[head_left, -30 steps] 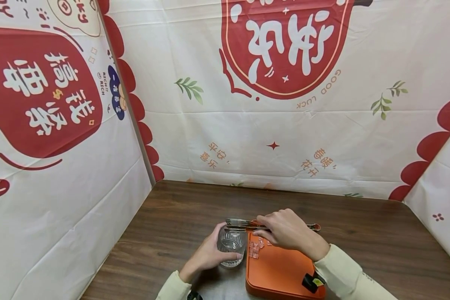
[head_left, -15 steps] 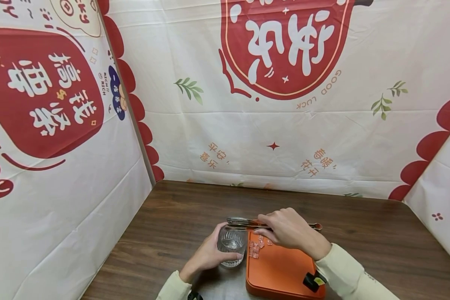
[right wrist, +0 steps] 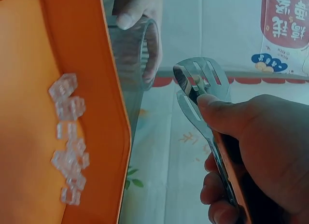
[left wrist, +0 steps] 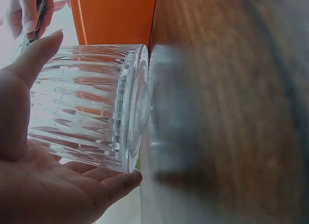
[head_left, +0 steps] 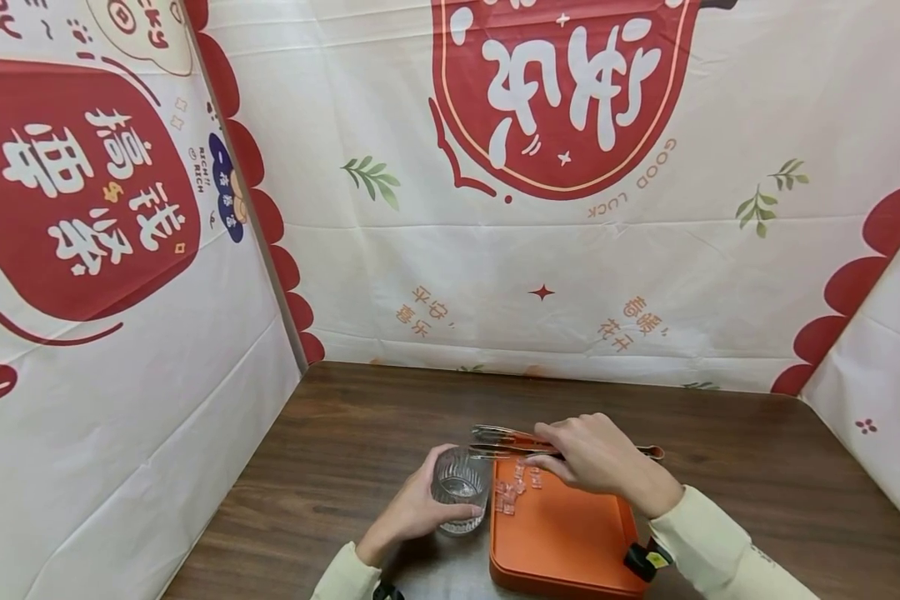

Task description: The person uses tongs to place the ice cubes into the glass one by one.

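Two hands (head_left: 596, 452) hold a ribbed glass (left wrist: 87, 98) and slotted metal tongs (right wrist: 220, 91).

even, soft light fills the head view, with grey glare low on the dark brown wood-grained table (head_left: 360, 425), blurred in the left wrist view; the right wrist view looks bluish.

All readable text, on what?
"GOOD LUCK": back cloth.
"快乐": back cloth.
"平安喜乐": back cloth.
"春暖花开": back cloth.
"RICH!! RICH": left cloth.
"搞钱要紧": left cloth.
"cky": left cloth.
"Y": left cloth.
Too small: right sleeve print, blue cloud text.
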`<state>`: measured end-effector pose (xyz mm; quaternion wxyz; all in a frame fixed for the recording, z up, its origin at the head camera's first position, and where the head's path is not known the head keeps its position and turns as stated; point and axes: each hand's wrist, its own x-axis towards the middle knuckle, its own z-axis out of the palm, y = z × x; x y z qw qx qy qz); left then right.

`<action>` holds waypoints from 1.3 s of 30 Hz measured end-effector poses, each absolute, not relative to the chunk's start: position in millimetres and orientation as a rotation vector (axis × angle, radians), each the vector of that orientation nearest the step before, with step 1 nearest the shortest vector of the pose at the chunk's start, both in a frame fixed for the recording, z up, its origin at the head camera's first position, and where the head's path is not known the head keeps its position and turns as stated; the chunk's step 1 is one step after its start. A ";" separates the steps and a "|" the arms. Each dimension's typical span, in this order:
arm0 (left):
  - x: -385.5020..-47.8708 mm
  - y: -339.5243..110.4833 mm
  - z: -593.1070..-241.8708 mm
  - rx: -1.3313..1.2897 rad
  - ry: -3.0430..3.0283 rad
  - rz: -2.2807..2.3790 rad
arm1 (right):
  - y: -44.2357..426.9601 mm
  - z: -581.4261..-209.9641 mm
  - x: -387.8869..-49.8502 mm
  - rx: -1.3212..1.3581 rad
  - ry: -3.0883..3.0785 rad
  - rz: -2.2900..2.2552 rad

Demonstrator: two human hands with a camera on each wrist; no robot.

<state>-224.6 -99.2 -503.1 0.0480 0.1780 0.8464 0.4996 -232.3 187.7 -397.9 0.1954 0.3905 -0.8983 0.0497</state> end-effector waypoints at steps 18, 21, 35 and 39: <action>-226.8 -103.0 -505.5 0.553 2.581 1.513 | 229.7 -411.8 -227.1 0.925 -2.812 -0.019; -227.3 -103.7 -505.6 0.566 2.580 1.508 | 233.4 -416.0 -225.7 0.913 -2.860 -0.029; -228.6 -105.0 -506.6 0.570 2.570 1.504 | 239.4 -435.4 -223.4 0.893 -2.981 0.023; -229.1 -105.1 -507.8 0.573 2.575 1.500 | 239.3 -437.8 -224.1 0.890 -2.981 0.032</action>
